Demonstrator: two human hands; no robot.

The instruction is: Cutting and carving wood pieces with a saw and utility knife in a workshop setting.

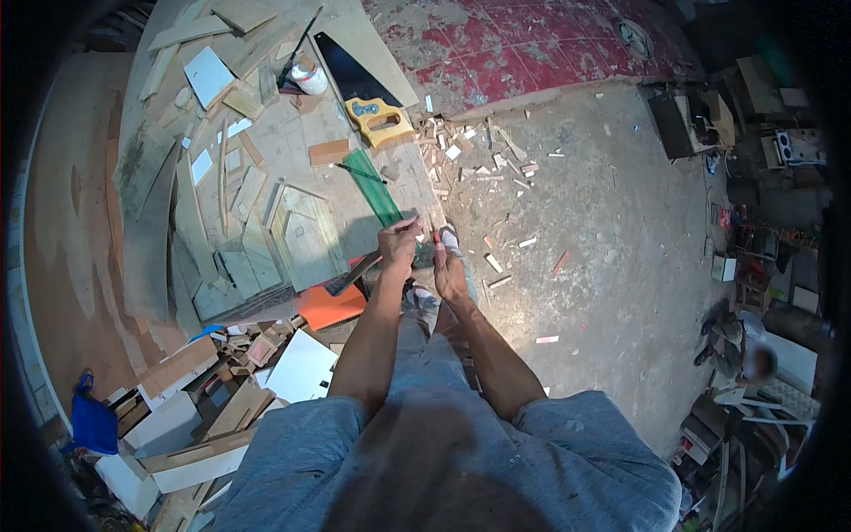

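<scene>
Gripping green ruler point(376, 188) (left hand point(398, 246), right hand point(449, 275)) near bench edge

A small white tub point(309, 78) with a label stands on the workbench point(266, 160).

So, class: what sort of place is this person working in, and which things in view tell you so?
Most likely a small woodworking workshop. A handsaw with a yellow handle lies on a workbench covered in cut wooden boards, and wood offcuts litter the concrete floor.

Head view: worn on the head, looking steeply down; close above both hands point(425, 257)
Beyond the fingers: workbench point(266, 177); concrete floor point(603, 222)
</scene>
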